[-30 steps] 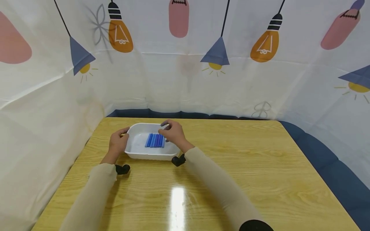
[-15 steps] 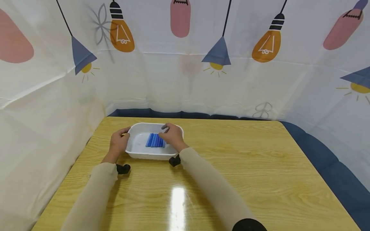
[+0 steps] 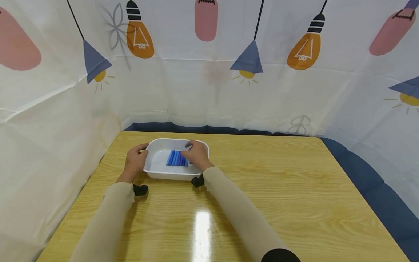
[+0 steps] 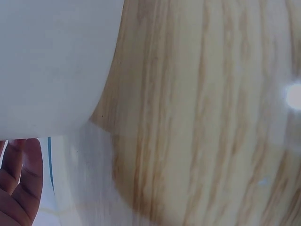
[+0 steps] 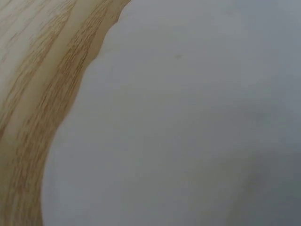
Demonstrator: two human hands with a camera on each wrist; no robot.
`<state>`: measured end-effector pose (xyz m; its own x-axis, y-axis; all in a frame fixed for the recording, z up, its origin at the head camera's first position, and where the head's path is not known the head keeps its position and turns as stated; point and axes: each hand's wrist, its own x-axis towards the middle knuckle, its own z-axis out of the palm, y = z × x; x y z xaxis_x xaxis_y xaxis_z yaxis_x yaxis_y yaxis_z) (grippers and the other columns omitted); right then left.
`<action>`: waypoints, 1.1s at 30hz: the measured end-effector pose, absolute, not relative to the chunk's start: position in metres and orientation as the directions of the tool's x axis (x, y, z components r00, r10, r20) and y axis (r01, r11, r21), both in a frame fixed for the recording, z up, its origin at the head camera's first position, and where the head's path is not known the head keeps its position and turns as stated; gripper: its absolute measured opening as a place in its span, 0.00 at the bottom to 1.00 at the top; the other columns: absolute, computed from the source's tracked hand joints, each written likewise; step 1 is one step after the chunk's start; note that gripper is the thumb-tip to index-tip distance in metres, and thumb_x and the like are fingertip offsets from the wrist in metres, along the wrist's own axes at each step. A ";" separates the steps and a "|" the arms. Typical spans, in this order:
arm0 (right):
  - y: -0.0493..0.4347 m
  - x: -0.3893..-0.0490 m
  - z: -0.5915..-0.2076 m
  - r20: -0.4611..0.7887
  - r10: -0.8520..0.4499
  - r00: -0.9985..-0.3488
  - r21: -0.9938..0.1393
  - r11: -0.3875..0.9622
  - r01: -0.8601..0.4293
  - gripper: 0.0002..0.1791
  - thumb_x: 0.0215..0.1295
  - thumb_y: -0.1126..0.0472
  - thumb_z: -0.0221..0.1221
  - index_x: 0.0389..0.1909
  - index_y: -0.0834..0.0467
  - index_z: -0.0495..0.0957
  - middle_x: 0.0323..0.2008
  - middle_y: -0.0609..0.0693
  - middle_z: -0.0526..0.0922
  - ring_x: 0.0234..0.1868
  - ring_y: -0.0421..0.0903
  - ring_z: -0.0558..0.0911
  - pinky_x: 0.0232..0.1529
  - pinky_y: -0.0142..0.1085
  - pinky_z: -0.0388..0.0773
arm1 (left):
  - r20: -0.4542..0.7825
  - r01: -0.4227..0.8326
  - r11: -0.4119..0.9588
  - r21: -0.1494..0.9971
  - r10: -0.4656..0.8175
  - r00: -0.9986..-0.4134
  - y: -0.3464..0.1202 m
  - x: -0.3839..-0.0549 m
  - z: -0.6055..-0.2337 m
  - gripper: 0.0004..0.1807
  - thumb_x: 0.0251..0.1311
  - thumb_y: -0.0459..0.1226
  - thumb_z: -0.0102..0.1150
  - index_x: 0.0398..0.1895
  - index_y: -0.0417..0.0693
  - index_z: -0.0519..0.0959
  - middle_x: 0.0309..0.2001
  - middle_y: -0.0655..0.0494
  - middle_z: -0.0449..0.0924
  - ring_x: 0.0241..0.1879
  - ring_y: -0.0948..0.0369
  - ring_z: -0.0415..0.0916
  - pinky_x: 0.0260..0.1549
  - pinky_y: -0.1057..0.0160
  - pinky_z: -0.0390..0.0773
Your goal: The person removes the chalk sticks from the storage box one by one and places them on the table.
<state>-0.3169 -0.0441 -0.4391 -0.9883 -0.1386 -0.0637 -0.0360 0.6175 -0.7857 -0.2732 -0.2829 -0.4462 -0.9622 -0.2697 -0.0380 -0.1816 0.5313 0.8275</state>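
A white plastic tray (image 3: 160,175) sits at the far left part of the table. Inside it, several short blue and violet sticks (image 3: 175,158) lie side by side in a row. My left hand (image 3: 135,160) grips the tray's left rim; in the left wrist view its fingers (image 4: 31,165) show at the edge of the white tray wall (image 4: 56,70). Over the right end of the row is my right hand (image 3: 197,154), its thumb close at the rightmost sticks and a gap showing between thumb and index finger. The right wrist view holds only the blurred white tray wall (image 5: 155,117) and some table.
The wood-grain table (image 3: 278,189) stretches to the right and toward me, with a bright light reflection (image 3: 202,236) near the front. A printed white curtain (image 3: 209,87) hangs behind and to the left. Dark blue cloth (image 3: 370,178) lies along the right edge.
My right hand has come down and toward me, its thumb now over the right end of the row of sticks. The left hand keeps its grip on the tray, and the view has shifted slightly.
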 end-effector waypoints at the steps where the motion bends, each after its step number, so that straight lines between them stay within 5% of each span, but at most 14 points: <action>1: -0.044 -0.317 -0.439 -0.072 -0.138 -0.988 -0.783 0.622 -0.030 0.19 0.55 0.52 0.66 0.47 0.53 0.79 0.32 0.49 0.81 0.22 0.44 0.80 0.19 0.33 0.78 | -0.037 -0.181 0.534 0.826 -0.268 -0.963 -0.283 -0.273 -0.447 0.26 0.70 0.43 0.40 0.70 0.51 0.66 0.67 0.45 0.67 0.57 0.48 0.67 0.53 0.50 0.75; 33: -0.047 -0.322 -0.442 -0.257 -0.156 -0.954 -0.696 0.715 0.071 0.25 0.56 0.59 0.68 0.54 0.59 0.74 0.48 0.54 0.78 0.33 0.46 0.81 0.21 0.32 0.79 | -0.028 -0.169 0.525 0.834 -0.265 -0.964 -0.281 -0.270 -0.443 0.25 0.71 0.42 0.39 0.70 0.50 0.66 0.65 0.43 0.68 0.55 0.48 0.68 0.53 0.51 0.75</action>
<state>-0.3223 -0.0468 -0.4420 -0.9539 -0.1558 -0.2566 0.0705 0.7147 -0.6959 -0.2704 -0.2814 -0.4433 -0.9639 -0.2648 -0.0283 -0.1688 0.5253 0.8340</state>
